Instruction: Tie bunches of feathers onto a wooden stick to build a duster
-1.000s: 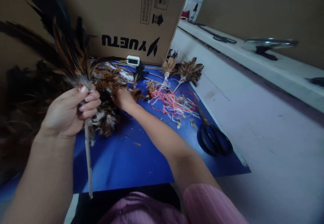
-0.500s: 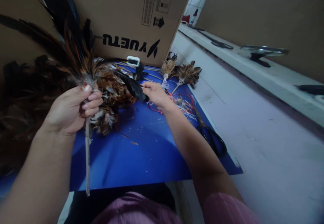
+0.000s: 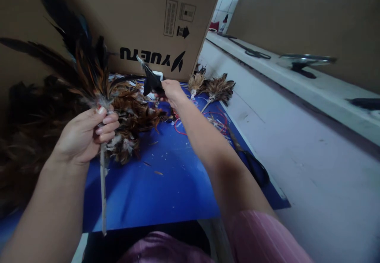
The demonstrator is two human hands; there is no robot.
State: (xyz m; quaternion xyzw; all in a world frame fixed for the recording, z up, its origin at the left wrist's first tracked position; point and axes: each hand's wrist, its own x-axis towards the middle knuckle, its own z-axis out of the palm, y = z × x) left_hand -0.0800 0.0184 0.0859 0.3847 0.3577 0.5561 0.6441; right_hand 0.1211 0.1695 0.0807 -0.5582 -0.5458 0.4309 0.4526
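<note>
My view loses the far tips of the feather bundle (image 3: 90, 67) in shadow and blur at upper left, and the dark heap (image 3: 32, 124) beside it is too murky for me to sort out. My right forearm hides part of the red cord (image 3: 178, 127) and covers some of the scissors (image 3: 257, 168), whose handles I barely make out against the blue tabletop (image 3: 166, 191). The white device (image 3: 160, 75) is mostly hidden behind the black feather (image 3: 152, 80).

I have the fingers of my left hand (image 3: 89, 130) curled together, clamped on the stick (image 3: 103, 191) just below the bundle; its lower end hangs out over the tabletop. My right hand (image 3: 172, 90) pinches the black feather, pale end up, above the brown feathers (image 3: 133, 108); its lower fingers are blurred.
</note>
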